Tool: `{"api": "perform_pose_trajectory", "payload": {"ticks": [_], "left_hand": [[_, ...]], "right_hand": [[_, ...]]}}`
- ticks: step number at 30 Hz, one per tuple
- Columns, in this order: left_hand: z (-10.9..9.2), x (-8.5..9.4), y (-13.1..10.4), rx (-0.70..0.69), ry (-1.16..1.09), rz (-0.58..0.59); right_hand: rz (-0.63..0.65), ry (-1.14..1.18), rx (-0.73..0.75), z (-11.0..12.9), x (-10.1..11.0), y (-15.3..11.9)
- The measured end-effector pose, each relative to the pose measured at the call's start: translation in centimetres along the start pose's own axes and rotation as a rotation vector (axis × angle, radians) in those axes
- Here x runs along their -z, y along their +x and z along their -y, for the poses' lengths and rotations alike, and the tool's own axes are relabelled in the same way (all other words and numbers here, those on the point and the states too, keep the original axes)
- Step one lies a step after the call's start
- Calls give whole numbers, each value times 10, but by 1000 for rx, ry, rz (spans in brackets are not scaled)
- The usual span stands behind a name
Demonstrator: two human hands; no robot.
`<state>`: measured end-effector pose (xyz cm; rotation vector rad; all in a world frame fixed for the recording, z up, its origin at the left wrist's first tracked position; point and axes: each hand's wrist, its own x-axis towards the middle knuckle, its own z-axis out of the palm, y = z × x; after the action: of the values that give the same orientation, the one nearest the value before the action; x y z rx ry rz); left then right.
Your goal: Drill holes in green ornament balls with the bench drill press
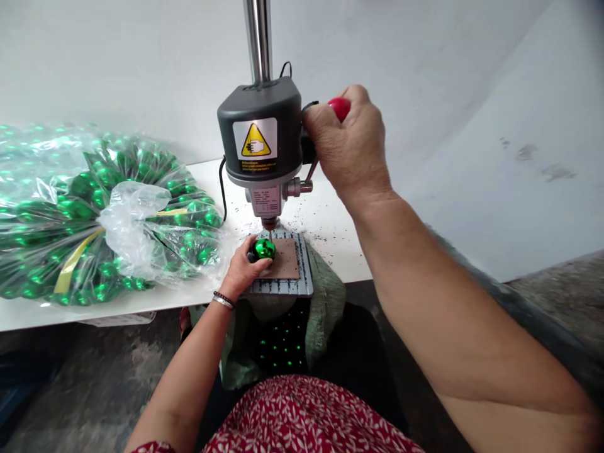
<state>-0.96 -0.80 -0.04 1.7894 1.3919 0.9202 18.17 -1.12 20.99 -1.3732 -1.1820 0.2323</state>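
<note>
1. Steadying the green ball (265, 247) on the brown board (287, 267), your left hand (246, 269) pinched it between thumb and fingers, beside the drill bit (271, 236).
2. Your right hand (356, 141) was wrapped round the red knob (339, 109).
3. Dark shavings (315, 240) littered the table (348, 267): drilling seemed well begun, this ball's hole unconfirmed.
4. Leftward bulged a bag (136, 220) of green balls, finished or waiting, impossible to tell.
</note>
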Motion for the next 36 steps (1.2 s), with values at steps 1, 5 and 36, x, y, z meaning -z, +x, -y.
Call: {"api": "perform_pose_trajectory", "payload": {"ticks": [1,5,36], "left_hand": [[-2,0,1,-12,10,3],[-10,3,2,-48,81,60],[-1,-4,15,119,-352,76]], "right_hand": [[1,-1,0,0,0,0],[6,1,-1,0,1,-1],[15,-10,20,-1,2,-4]]}}
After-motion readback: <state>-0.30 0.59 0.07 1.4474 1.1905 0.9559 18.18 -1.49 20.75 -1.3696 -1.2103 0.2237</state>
